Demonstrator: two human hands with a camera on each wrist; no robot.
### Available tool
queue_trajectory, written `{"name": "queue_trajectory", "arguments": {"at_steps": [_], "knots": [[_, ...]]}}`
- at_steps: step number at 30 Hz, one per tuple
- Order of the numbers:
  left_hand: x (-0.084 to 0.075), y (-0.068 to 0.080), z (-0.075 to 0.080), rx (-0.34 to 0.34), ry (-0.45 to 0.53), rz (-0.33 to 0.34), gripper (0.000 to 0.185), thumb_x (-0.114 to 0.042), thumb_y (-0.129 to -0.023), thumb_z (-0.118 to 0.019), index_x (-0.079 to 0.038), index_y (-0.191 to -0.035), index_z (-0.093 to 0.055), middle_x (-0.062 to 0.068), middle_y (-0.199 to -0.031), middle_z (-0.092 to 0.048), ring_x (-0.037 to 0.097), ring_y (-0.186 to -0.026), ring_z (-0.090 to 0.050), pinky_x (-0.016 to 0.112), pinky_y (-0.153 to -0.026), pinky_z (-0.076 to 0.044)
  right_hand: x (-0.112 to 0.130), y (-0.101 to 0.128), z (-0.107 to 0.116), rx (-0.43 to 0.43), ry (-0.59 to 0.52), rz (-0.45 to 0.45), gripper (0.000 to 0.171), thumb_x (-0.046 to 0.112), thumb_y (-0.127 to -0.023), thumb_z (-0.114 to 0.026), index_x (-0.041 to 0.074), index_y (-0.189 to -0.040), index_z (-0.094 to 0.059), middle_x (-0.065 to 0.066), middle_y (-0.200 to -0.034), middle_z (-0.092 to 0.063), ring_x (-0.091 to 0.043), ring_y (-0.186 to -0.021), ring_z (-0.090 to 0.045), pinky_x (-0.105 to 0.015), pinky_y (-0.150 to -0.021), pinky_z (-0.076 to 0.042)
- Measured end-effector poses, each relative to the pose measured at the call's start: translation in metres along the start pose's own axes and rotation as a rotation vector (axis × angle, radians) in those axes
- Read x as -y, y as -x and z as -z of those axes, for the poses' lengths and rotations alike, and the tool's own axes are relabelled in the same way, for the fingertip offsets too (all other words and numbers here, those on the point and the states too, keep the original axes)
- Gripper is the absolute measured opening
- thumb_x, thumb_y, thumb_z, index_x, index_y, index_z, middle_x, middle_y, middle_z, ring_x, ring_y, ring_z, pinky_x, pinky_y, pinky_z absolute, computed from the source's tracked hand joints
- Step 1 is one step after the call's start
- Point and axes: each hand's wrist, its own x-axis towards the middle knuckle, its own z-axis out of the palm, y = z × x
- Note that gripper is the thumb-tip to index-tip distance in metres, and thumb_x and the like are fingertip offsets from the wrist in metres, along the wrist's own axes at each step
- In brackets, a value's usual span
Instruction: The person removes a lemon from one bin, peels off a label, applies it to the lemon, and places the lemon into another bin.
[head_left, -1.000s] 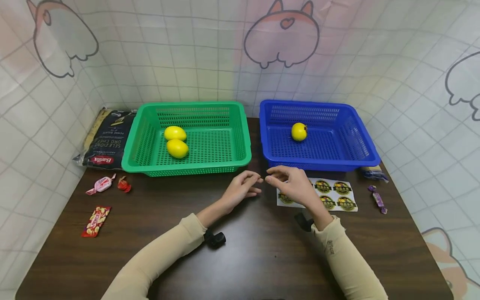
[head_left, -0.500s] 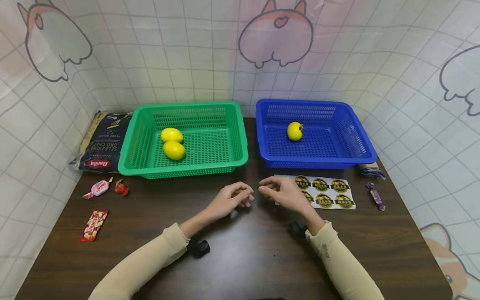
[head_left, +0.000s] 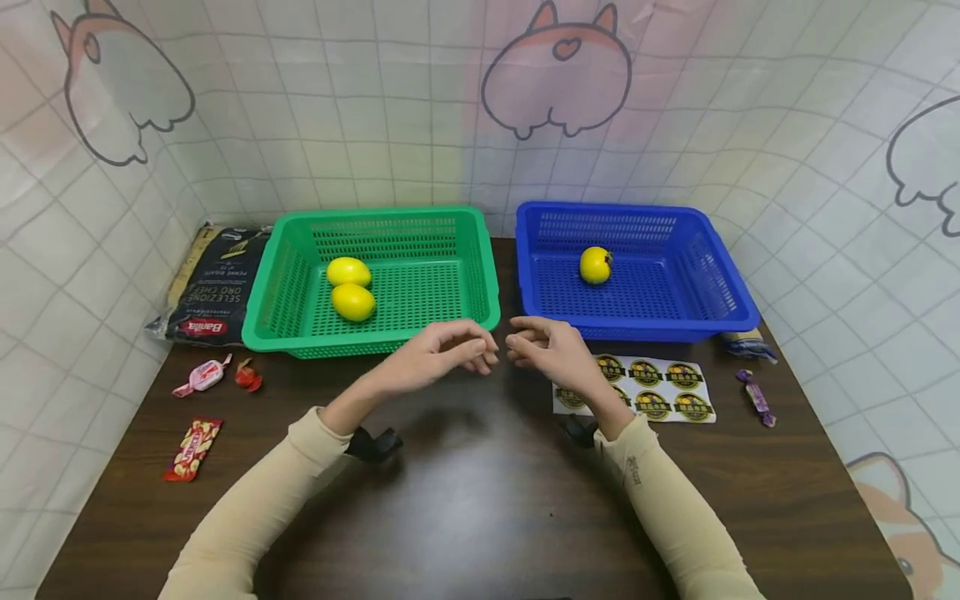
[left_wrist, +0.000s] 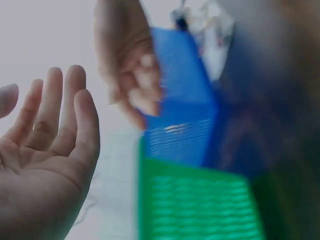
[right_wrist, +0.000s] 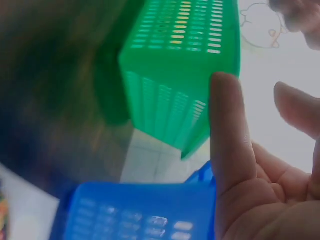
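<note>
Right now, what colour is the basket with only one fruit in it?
That basket is blue; the head view shows it best.

Green basket [head_left: 386,237]: is coloured plain green, pierced in rows
Blue basket [head_left: 652,327]: is coloured deep blue, likewise pierced
Fruits [head_left: 353,302]: are tinted bright yellow
Sticker sheet [head_left: 633,387]: is printed in black and gold on white
Pasta bag [head_left: 221,283]: is coloured black, marked in red
Bar [head_left: 194,450]: is wrapped in red, patterned in cream
Bench [head_left: 472,533]: is streaked dark brown
Backdrop [head_left: 360,108]: is ruled in a grey grid on white
Sleeves [head_left: 258,504]: are coloured beige
</note>
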Motion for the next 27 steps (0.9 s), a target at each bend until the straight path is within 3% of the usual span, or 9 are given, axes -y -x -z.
{"name": "queue_trajectory", "arguments": {"at_steps": [6, 11, 16, 20, 23, 27], "knots": [[-0.03, 0.004, 0.041, -0.019, -0.039, -0.031, 0.032, -0.029, -0.106, -0.049, -0.003, -0.12, -0.06, 0.007, -0.112, -0.069, 0.022, -0.1, -0.07, 0.038, -0.096, -0.058, 0.017, -0.017, -0.01, -0.047, 0.102, -0.023, 0.061, 0.037, -0.099, -0.06, 0.006, -0.149, -0.043, -0.017, -0.121, -0.072, -0.029, -0.096, -0.076, -0.04, -0.085, -0.063], [-0.042, 0.005, 0.086, -0.06, -0.12, -0.007, 0.031, -0.027, -0.105, -0.05, -0.004, -0.124, -0.06, 0.001, -0.118, -0.067, 0.018, -0.104, -0.07, 0.031, -0.1, -0.055, 0.014, -0.03, -0.021, -0.097, 0.045, -0.034, 0.064, 0.034, -0.099, -0.061, 0.004, -0.151, -0.04, -0.019, -0.118, -0.073, -0.035, -0.096, -0.075, -0.046, -0.086, -0.061], [-0.043, 0.007, 0.134, -0.109, -0.162, 0.046, 0.028, -0.025, -0.105, -0.05, -0.008, -0.124, -0.061, -0.004, -0.12, -0.066, 0.011, -0.107, -0.069, 0.022, -0.099, -0.053, 0.008, -0.034, -0.029, -0.152, -0.036, -0.004, 0.059, 0.027, -0.1, -0.061, 0.002, -0.149, -0.041, -0.021, -0.112, -0.074, -0.031, -0.09, -0.076, -0.045, -0.083, -0.062], [-0.038, 0.006, 0.166, -0.116, -0.115, 0.104, 0.028, -0.023, -0.105, -0.05, -0.006, -0.126, -0.059, -0.006, -0.122, -0.063, 0.01, -0.111, -0.067, 0.02, -0.1, -0.052, 0.007, -0.034, -0.033, -0.169, -0.116, 0.01, 0.058, 0.022, -0.1, -0.061, 0.001, -0.149, -0.041, -0.022, -0.113, -0.073, -0.028, -0.09, -0.077, -0.035, -0.08, -0.063], [-0.032, 0.001, 0.185, -0.126, -0.127, 0.171, 0.03, -0.025, -0.104, -0.052, -0.007, -0.129, -0.057, -0.007, -0.124, -0.061, 0.008, -0.112, -0.065, 0.017, -0.1, -0.052, 0.006, -0.034, -0.034, -0.172, -0.131, 0.017, 0.058, 0.021, -0.1, -0.061, 0.0, -0.149, -0.04, -0.023, -0.114, -0.073, -0.027, -0.09, -0.077, -0.034, -0.08, -0.063], [-0.02, -0.004, 0.2, -0.191, -0.188, 0.264, 0.035, -0.029, -0.101, -0.059, -0.011, -0.132, -0.057, -0.008, -0.125, -0.06, 0.005, -0.11, -0.065, 0.016, -0.098, -0.052, 0.006, -0.034, -0.034, -0.166, -0.125, 0.015, 0.057, 0.02, -0.1, -0.06, -0.001, -0.149, -0.039, -0.023, -0.113, -0.073, -0.032, -0.093, -0.076, -0.043, -0.085, -0.062]]}}
